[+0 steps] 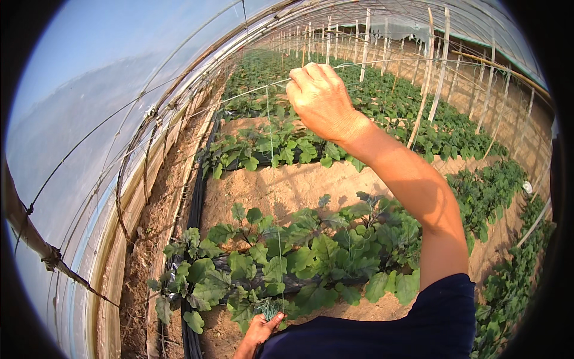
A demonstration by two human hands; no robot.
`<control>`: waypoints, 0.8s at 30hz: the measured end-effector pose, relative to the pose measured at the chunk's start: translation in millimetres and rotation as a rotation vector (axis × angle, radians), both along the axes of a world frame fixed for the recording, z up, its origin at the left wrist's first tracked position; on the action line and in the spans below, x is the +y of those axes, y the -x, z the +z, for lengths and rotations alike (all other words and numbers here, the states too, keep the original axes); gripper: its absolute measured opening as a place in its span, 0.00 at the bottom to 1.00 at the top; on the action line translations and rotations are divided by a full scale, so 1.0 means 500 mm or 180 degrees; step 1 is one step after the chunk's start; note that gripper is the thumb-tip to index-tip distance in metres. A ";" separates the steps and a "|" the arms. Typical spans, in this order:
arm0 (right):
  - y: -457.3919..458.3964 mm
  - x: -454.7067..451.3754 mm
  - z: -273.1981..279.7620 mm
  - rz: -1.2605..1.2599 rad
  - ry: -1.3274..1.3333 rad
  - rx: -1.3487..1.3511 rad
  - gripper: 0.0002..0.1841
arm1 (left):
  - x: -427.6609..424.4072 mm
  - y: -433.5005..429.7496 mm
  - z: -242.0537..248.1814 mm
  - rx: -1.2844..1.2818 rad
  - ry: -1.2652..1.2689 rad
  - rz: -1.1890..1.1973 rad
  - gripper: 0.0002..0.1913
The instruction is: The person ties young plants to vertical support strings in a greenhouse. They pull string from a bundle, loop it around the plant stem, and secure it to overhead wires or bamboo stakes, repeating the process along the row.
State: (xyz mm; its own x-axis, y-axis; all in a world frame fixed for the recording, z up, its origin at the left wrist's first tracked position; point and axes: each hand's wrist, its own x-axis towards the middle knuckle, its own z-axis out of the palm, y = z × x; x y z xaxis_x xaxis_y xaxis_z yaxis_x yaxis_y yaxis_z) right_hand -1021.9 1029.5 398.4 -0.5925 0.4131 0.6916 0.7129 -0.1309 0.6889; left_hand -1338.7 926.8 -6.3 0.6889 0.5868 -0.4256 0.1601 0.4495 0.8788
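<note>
My right hand [320, 96] is raised, its fingers curled around a thin horizontal wire [251, 92]; whatever lies inside the fist is hidden. Some green twine [349, 65] is looped on the wire just right of that fist. Low in the view, my left hand [262, 330] holds a loose bundle of green twine [267, 308] between thumb and fingers. A single twine strand [274, 188] runs nearly upright between the wire, left of my right hand, and the left hand. Leafy eggplant plants [314, 251] grow in a row behind the bundle.
Black plastic film [195, 211] edges the planted rows. Bare soil [242, 188] separates the rows. Plastic greenhouse sheeting [67, 112] curves up at the left, crossed by wires and a pole [33, 238]. Wooden posts [439, 63] stand at the right before an earthen wall [497, 98].
</note>
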 end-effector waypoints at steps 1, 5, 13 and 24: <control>-0.006 -0.017 -0.013 0.0001 0.0004 0.0071 0.05 | -0.002 -0.002 0.005 0.0008 0.0020 -0.0004 0.11; -0.085 -0.073 -0.075 0.0026 0.0705 0.0970 0.08 | 0.011 -0.022 -0.038 -0.0052 -0.0520 -0.0406 0.13; -0.110 -0.088 -0.075 0.0343 0.1292 0.2423 0.08 | 0.019 -0.099 -0.019 0.0748 -0.1215 -0.1800 0.13; -0.150 -0.059 0.048 0.0509 0.1634 0.2126 0.13 | 0.022 -0.160 -0.095 0.0564 -0.0760 -0.2091 0.16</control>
